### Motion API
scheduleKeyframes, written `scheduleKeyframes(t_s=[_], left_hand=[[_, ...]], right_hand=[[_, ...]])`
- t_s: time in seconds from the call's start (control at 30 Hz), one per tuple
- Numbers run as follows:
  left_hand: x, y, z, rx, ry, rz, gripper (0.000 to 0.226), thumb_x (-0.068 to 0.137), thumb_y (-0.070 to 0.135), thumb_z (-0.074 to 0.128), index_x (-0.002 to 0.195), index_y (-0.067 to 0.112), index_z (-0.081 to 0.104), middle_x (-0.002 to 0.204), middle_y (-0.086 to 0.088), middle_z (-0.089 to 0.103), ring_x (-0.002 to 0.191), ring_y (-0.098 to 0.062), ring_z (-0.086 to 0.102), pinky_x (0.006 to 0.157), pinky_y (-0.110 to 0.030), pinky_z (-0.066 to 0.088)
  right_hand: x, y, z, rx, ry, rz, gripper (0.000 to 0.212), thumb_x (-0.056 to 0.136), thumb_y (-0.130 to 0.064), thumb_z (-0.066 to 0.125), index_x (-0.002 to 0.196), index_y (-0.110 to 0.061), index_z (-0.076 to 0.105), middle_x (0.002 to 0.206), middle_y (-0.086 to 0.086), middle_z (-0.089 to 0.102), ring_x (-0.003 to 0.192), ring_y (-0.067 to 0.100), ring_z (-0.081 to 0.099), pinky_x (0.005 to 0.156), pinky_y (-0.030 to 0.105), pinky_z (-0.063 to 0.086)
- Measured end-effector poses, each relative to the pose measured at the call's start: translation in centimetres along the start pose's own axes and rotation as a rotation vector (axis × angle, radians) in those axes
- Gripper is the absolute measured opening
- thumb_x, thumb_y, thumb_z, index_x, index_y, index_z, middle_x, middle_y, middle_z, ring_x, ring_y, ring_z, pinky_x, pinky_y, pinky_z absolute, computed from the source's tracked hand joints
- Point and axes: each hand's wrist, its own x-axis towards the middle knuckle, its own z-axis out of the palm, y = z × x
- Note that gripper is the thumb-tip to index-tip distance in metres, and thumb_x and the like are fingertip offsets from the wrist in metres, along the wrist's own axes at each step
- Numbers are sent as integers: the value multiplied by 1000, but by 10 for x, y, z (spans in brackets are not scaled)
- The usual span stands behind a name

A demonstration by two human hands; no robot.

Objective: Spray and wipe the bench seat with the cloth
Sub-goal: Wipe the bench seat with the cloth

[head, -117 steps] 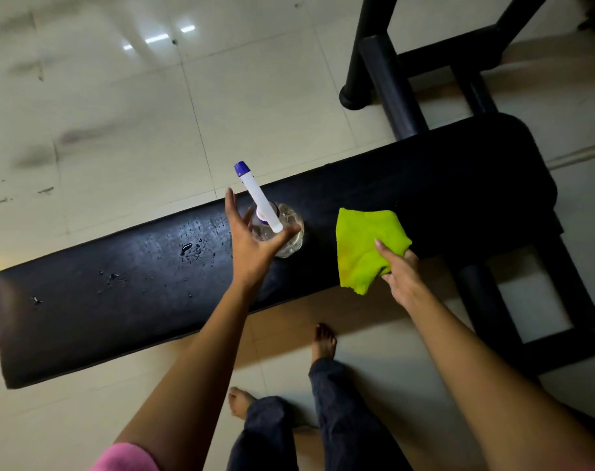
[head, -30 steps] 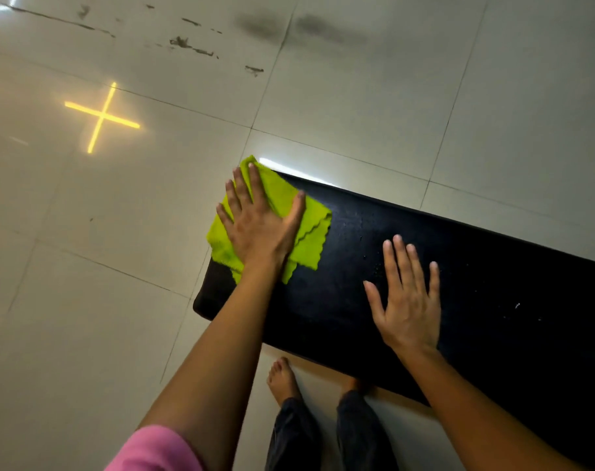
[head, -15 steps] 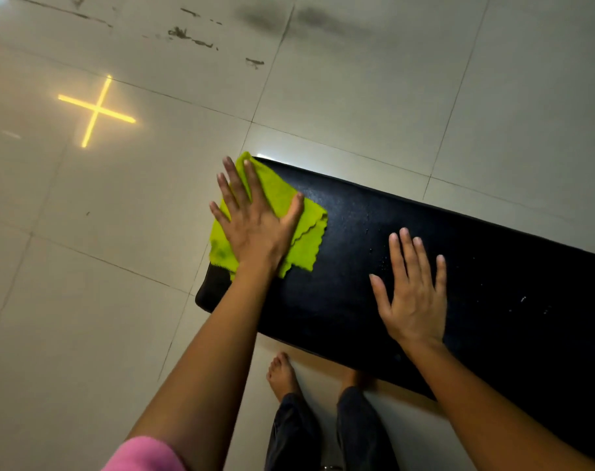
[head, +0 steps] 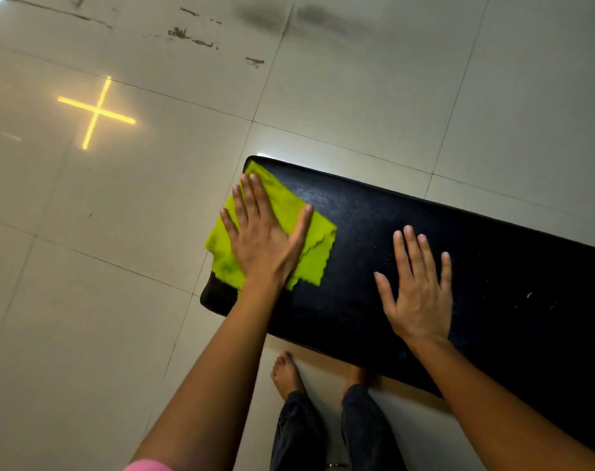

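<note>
The black padded bench seat [head: 493,273] runs from the middle of the view to the right edge. A yellow-green cloth [head: 315,239] lies on its left end, part of it hanging over the end. My left hand [head: 265,239] presses flat on the cloth, fingers spread. My right hand [head: 418,290] rests flat on the bare seat further right, fingers apart, holding nothing. A few small droplets glint on the seat near the right hand. The spray bottle is out of view.
Pale glossy floor tiles [head: 119,300] surround the bench, with dark scuff marks at the top. A yellow cross of reflected light [head: 97,112] lies on the floor to the left. My bare feet [head: 286,375] stand just below the bench's near edge.
The cloth has passed from my right hand to my left, and the bottle is gone from view. Over the last second my left hand slid the cloth slightly along the seat's left end.
</note>
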Motion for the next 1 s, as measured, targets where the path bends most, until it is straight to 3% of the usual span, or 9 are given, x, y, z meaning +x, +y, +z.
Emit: scheduleKeyframes(t_s=[0.07,0.13,0.27,0.4,0.53,0.6,0.67,0.8,1.0], left_hand=[[9,23,3,-8,1,-51,97,77,79,10,148,18,-10,159,-1,-10,145,-17,-12,116,-45,-11],[-2,30,7,43,-12,57,95,79,78,12,149,16,-9,159,-2,-9,145,-18,-12,116,-44,-13],[-57,-4,17,105,-3,312,91,84,73,17,149,10,14,158,-5,15,146,-19,7,117,-45,4],[-63,-47,10,65,67,79,96,80,77,23,148,10,16,156,-7,20,144,-19,15,117,-43,7],[-21,-13,2,-86,72,-270,107,70,81,17,149,9,4,159,-7,9,146,-19,6,118,-46,3],[-19,10,5,-39,56,-238,105,73,80,14,149,8,1,159,-8,4,146,-21,2,118,-46,-1],[-43,19,13,9,25,-46,99,79,77,19,149,8,3,159,-8,4,146,-21,1,117,-44,-5],[-102,-15,27,85,25,207,93,83,73,26,147,6,19,155,-7,17,144,-20,14,117,-45,9],[-71,-33,14,27,85,-27,105,74,82,24,148,9,15,156,-8,19,145,-21,14,117,-42,6]], right_hand=[[0,0,1,-3,2,1,65,91,-48,27,146,-14,21,152,1,20,139,17,18,115,38,0],[0,0,1,-4,-9,3,64,91,-48,27,145,-14,21,152,2,22,139,18,19,115,38,0],[-2,4,-1,-4,-34,21,65,95,-53,12,146,-15,19,153,0,20,139,17,18,115,38,0],[-2,1,-1,2,-25,11,66,94,-54,7,147,-15,14,153,0,15,140,17,15,115,37,-3],[-1,1,2,8,-4,0,65,95,-53,12,147,-16,13,153,-1,13,141,17,14,115,38,-2],[-2,2,3,8,9,-2,64,94,-51,20,147,-15,17,153,0,16,140,17,15,115,40,1],[-3,2,3,10,18,-3,64,92,-48,25,146,-15,20,153,1,20,140,17,17,114,41,4],[-4,2,2,16,24,-3,65,92,-48,26,146,-15,18,153,0,15,140,17,16,114,43,6],[-2,1,4,17,39,-10,64,92,-48,26,146,-14,19,153,2,18,140,17,15,114,41,4]])
